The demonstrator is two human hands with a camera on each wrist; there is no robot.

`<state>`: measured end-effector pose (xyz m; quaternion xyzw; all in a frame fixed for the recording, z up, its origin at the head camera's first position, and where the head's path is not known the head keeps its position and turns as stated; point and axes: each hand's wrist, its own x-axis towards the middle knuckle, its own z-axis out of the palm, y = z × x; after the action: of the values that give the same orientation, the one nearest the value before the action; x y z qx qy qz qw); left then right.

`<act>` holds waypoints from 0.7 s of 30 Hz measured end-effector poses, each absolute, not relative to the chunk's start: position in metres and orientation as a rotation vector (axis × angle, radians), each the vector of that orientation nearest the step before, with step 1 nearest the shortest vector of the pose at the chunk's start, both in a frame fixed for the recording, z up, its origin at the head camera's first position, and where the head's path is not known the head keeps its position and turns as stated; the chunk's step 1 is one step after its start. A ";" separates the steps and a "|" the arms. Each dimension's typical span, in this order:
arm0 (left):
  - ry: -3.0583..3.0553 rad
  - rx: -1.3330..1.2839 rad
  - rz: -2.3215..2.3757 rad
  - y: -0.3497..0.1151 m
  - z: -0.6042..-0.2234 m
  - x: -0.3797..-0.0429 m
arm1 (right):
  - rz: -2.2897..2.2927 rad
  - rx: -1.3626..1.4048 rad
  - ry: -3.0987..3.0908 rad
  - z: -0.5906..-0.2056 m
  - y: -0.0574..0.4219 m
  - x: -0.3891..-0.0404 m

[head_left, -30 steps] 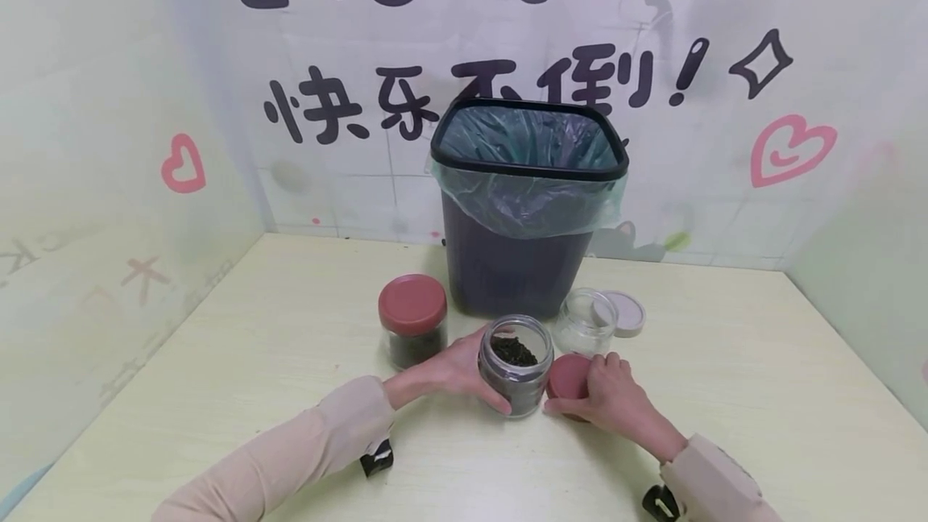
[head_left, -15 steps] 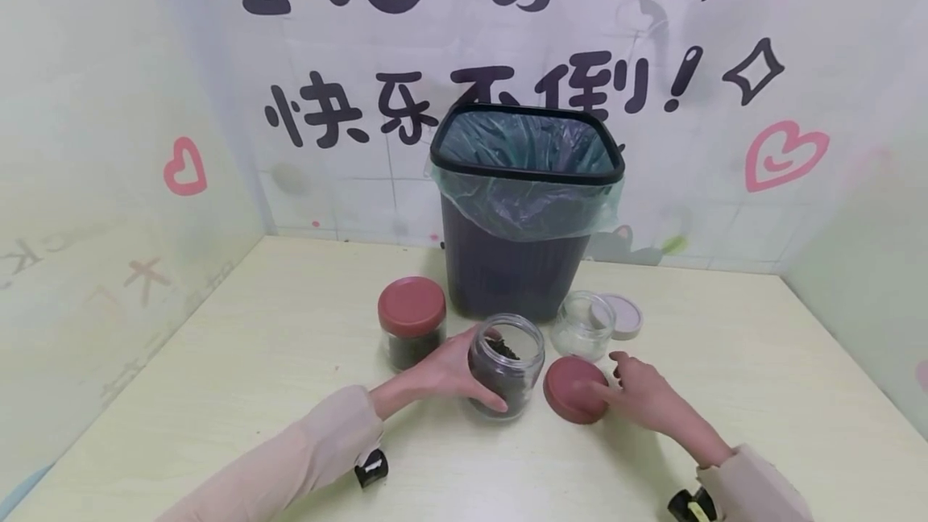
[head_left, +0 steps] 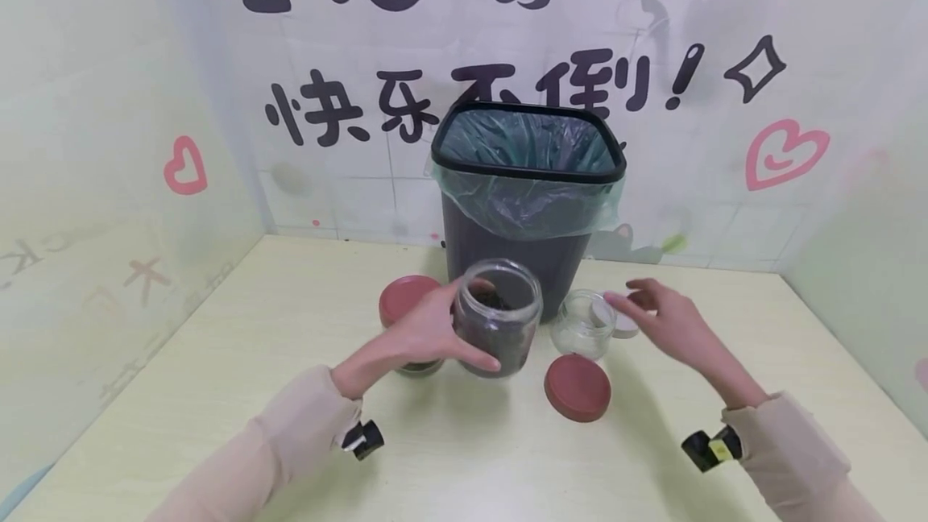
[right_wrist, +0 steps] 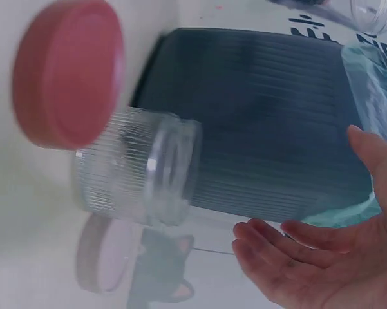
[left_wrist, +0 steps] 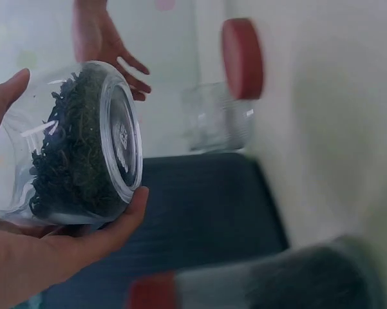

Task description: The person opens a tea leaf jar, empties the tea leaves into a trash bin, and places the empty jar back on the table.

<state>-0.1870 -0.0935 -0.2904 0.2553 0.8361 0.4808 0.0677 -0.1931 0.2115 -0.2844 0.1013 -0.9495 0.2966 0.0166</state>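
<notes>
My left hand [head_left: 428,330] grips a lidless glass jar [head_left: 499,345] round its side and holds it up off the table. Dark dried tea leaves [left_wrist: 77,145] fill part of that jar. My right hand [head_left: 670,321] holds nothing; its fingers are loosely bent above a smaller ribbed glass jar [right_wrist: 138,164], whose mouth is uncovered. A red lid [head_left: 577,387] lies on the table in front of the small jar. Behind the small jar is a pale lid [right_wrist: 103,252]. A second jar with a red lid [head_left: 409,296] stands behind my left hand, partly hidden by it.
A dark waste bin [head_left: 507,240] with a green plastic liner [head_left: 529,204] stands at the back of the table, behind the jars. White printed walls [head_left: 348,208] close off the table [head_left: 304,304] at the back and both sides.
My left hand has lifted the jar of tea leaves off the table, slightly left and toward the bin. My right hand has let go of the red lid and moved up and right.
</notes>
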 end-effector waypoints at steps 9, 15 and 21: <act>2.593 0.524 1.555 -0.131 -0.241 -0.198 | 1.099 0.297 -2.889 -0.233 0.214 -0.222; 2.645 0.457 1.665 -0.158 -0.218 -0.207 | 1.127 0.240 -2.865 -0.200 0.207 -0.239; 2.781 0.424 1.698 -0.173 -0.184 -0.217 | 0.993 0.219 -2.875 -0.172 0.195 -0.257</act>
<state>-0.2173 -0.1730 -0.1837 0.1287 0.8442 0.5153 -0.0722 -0.2566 0.1945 -0.1722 0.0718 -0.9418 0.3253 0.0459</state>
